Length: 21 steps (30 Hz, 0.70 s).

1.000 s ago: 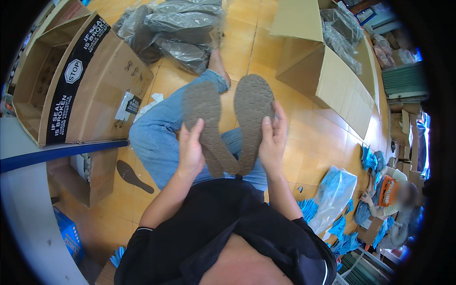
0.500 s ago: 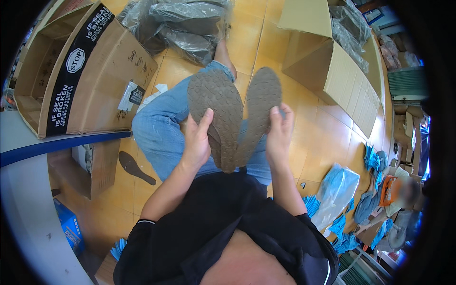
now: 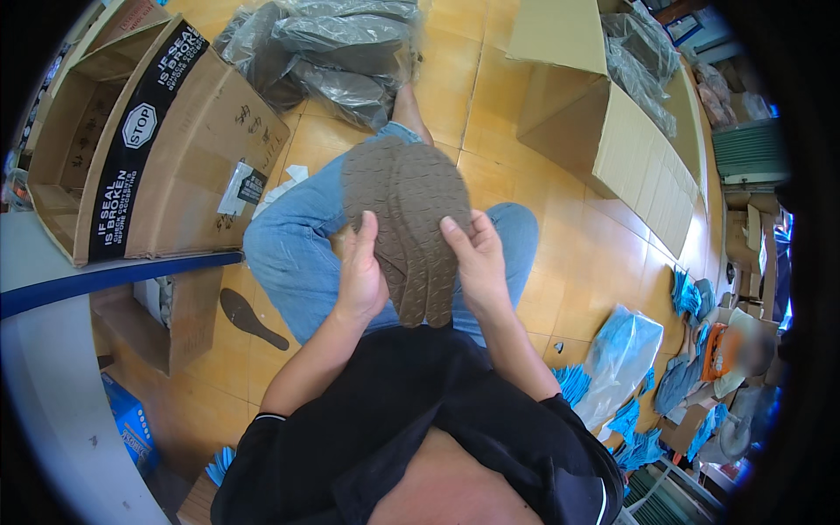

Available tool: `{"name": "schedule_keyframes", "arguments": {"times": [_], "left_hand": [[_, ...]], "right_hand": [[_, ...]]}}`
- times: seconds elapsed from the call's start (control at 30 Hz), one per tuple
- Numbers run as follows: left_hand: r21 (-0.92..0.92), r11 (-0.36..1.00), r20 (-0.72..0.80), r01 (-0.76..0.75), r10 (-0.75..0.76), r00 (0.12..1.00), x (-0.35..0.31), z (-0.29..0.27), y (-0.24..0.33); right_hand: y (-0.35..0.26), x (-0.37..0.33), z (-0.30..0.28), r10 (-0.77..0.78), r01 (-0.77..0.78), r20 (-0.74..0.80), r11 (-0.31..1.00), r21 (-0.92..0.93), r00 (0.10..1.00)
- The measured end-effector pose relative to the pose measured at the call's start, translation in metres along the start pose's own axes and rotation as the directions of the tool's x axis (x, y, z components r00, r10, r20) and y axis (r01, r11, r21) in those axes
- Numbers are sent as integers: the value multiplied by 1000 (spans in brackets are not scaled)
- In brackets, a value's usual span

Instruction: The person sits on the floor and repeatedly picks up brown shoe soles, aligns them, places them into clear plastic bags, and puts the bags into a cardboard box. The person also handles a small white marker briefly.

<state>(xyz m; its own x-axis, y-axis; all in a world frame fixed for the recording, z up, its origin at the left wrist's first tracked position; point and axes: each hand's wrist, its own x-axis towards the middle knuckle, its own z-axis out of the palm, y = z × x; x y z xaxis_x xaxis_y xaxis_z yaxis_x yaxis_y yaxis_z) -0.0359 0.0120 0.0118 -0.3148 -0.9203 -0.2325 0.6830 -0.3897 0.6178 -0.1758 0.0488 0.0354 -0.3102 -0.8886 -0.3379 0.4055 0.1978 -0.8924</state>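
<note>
Above my lap I hold a fanned stack of brown shoe soles (image 3: 426,197) with a patterned surface, their narrow ends toward me. My left hand (image 3: 360,267) grips the stack's left edge, thumb on the top face. On the right edge, my right hand (image 3: 479,258) has its thumb over the upper sole and its fingers curled behind. How many soles lie in the stack is hidden by their overlap. A single dark sole (image 3: 252,318) lies on the tiled floor to the left of my legs.
A large cardboard box (image 3: 188,149) stands at the left, above a blue-edged white table (image 3: 52,350). Grey plastic bags of soles (image 3: 341,61) lie ahead. Another open carton (image 3: 643,149) is at right. Blue pieces and a clear bag (image 3: 619,359) lie right; a person (image 3: 726,350) sits beyond.
The sole in my right hand has moved left and now overlaps the stack in my left hand. My right hand has come inward, closer to my left.
</note>
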Motion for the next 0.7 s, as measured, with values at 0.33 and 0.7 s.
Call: {"name": "schedule_keyframes", "arguments": {"times": [0.33,0.7], "left_hand": [[257,965,455,-48,-77,887,0,-6,-10],[584,799,509,-143,-223,832,-12,9,11]], "right_hand": [[4,-13,5,-294,319,124,892,-321,948],[-41,-2,-7,-353,455,376,861,-229,857]]}}
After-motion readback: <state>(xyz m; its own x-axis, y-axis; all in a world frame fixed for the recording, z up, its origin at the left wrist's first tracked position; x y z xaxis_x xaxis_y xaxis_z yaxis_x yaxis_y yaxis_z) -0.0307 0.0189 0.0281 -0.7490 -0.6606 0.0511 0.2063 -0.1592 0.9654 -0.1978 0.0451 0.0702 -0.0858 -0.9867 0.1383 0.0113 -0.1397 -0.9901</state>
